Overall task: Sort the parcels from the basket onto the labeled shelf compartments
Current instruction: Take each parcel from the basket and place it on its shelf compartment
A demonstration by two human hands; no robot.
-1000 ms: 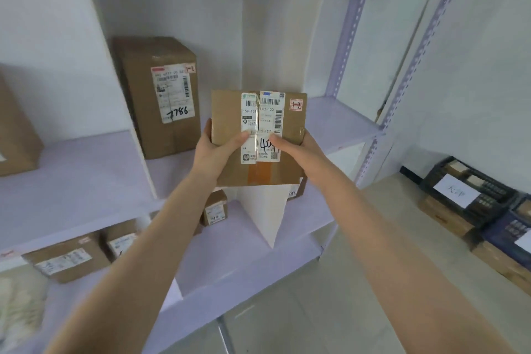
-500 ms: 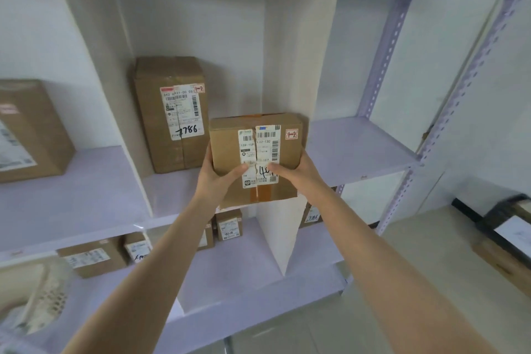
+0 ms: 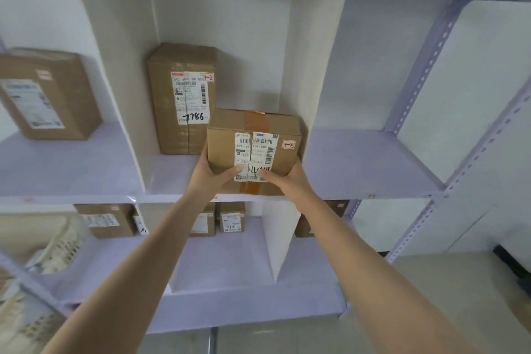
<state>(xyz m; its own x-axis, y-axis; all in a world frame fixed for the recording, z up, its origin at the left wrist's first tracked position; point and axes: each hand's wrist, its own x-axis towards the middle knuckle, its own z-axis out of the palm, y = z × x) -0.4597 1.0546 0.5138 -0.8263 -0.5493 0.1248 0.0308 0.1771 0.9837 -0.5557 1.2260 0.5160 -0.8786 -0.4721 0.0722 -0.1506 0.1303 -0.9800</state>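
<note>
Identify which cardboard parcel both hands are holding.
The orange-taped parcel at the front of the middle compartment, gripped by the left hand and right hand. The tall parcel marked 7786 behind it stands untouched.

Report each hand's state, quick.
Left hand: closed, holding the brown cardboard parcel with orange tape at its lower left.
Right hand: closed, holding the same parcel at its lower right.
</note>
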